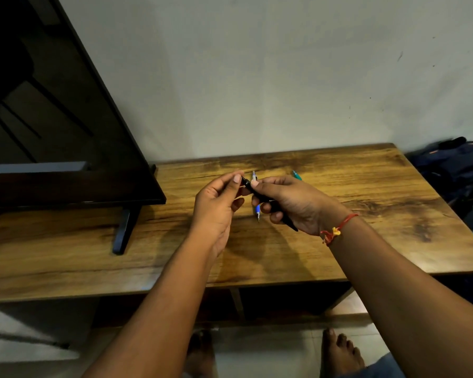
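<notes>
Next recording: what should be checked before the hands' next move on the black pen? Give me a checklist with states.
1. Right hand curled round the black pen barrel: ok.
2. Left hand pinches the pen's upper end: ok.
3. That end loosened: cannot tell.
4. Blue pen lies on the table, outside either grip: ok.
5. Green pen apart from both hands: ok.
</notes>
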